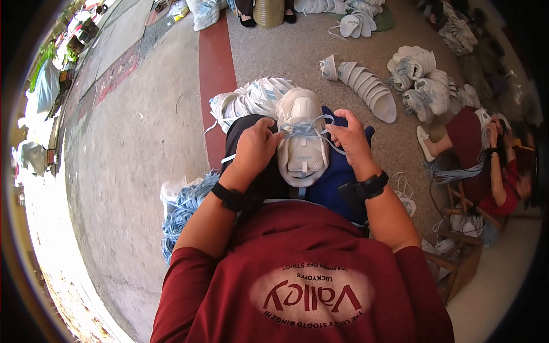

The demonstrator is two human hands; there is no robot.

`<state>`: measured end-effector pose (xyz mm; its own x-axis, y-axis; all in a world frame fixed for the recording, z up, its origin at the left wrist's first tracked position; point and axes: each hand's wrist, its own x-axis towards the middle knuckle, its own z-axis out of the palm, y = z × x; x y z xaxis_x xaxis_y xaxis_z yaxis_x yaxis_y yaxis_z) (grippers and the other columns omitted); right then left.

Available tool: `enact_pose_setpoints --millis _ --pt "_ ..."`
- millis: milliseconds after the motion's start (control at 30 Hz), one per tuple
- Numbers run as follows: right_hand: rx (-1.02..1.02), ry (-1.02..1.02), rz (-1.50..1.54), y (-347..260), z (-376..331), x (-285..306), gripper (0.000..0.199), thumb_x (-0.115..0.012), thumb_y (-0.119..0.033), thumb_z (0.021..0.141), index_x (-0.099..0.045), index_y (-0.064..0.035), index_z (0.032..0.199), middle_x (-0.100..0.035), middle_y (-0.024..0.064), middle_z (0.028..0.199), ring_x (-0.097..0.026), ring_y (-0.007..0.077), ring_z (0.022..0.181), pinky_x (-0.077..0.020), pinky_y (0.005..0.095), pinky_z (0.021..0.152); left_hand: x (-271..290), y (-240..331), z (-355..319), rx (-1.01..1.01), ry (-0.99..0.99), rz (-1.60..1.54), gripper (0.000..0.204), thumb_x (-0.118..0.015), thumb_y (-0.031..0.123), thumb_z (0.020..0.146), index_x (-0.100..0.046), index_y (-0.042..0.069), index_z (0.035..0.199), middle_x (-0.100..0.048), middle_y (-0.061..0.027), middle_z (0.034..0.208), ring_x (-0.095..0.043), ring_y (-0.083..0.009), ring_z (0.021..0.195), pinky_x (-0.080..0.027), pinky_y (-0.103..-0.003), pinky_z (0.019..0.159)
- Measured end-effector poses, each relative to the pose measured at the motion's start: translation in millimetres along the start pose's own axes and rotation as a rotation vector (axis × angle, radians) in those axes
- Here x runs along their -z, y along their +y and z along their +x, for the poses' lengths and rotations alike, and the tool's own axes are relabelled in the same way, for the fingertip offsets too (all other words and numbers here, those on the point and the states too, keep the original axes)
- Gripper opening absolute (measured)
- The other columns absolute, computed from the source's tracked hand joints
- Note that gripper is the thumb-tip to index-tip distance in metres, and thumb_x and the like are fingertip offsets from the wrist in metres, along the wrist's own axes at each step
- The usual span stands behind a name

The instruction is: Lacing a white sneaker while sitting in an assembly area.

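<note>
Head view, looking down at your lap: the white shoe [302, 150] lies upright between your two hands, resting over your dark trousers [249, 132] and a blue cloth [337, 197]. Its rounded toe [300, 104] points away from you and its opening faces your body. The upper is off-white, with finely textured mesh at the toe and smoother panels along the sides. The padded tongue [303, 150] carries a small bluish mark and, below it, a short white loop. Across the middle of the shoe, the pale-blue lace [306, 132] crosses in overlapping strands, with loops spreading to either side. Your left hand [254, 147] has thumb and forefinger together on the lace at the left; your right hand [353, 143] pinches it at the right. Just beyond your left knee lies a pile of white shoes [258, 96].
</note>
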<state>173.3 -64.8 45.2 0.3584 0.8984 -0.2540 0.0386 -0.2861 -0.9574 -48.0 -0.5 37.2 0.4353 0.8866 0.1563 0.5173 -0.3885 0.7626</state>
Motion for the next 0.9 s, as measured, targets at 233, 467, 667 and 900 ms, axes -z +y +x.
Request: enact_pose_setpoints --millis 233,467,667,900 --pt "-0.005 -0.249 0.333 10 5 0 0.005 -0.062 -0.006 0.080 -0.060 -0.0020 0.080 -0.053 -0.0019 0.064 -0.042 0.0031 0.054 -0.0325 0.0179 0.048 -13 -7 18 -0.032 -0.061 -0.049 0.022 -0.064 0.009 0.077 -0.060 -0.006 0.093 -0.060 -0.0128 0.069 -0.056 -0.0186 0.057 -0.046 -0.029 0.056" --pt "0.178 -0.186 0.273 12 -4 3 0.015 -0.063 -0.009 0.082 -0.060 -0.0024 0.069 -0.052 -0.0021 0.062 -0.042 0.0043 0.055 -0.0335 0.0202 0.051 -26 -11 21 0.158 -0.018 -0.435 0.011 -0.059 0.002 0.082 -0.064 -0.003 0.091 -0.062 -0.0005 0.073 -0.052 -0.0039 0.060 -0.043 -0.021 0.053" --pt "0.305 -0.093 -0.100 19 -14 4 0.023 -0.063 -0.013 0.084 -0.060 0.0013 0.066 -0.053 -0.0009 0.073 -0.041 0.0048 0.058 -0.0339 0.0196 0.055 -18 -5 21 0.282 -0.191 -0.764 0.013 -0.061 0.010 0.081 -0.065 -0.002 0.084 -0.062 -0.0023 0.070 -0.052 -0.0074 0.062 -0.043 -0.022 0.059" --pt "0.370 -0.114 0.037 16 -24 9 0.020 -0.063 -0.007 0.080 -0.058 0.0032 0.064 -0.055 0.0004 0.070 -0.042 0.0046 0.061 -0.0350 0.0210 0.055 -11 9 17 0.383 -0.284 -0.900 0.017 -0.058 0.017 0.082 -0.059 0.007 0.069 -0.049 0.0076 0.063 -0.039 -0.0021 0.055 -0.031 -0.019 0.051"
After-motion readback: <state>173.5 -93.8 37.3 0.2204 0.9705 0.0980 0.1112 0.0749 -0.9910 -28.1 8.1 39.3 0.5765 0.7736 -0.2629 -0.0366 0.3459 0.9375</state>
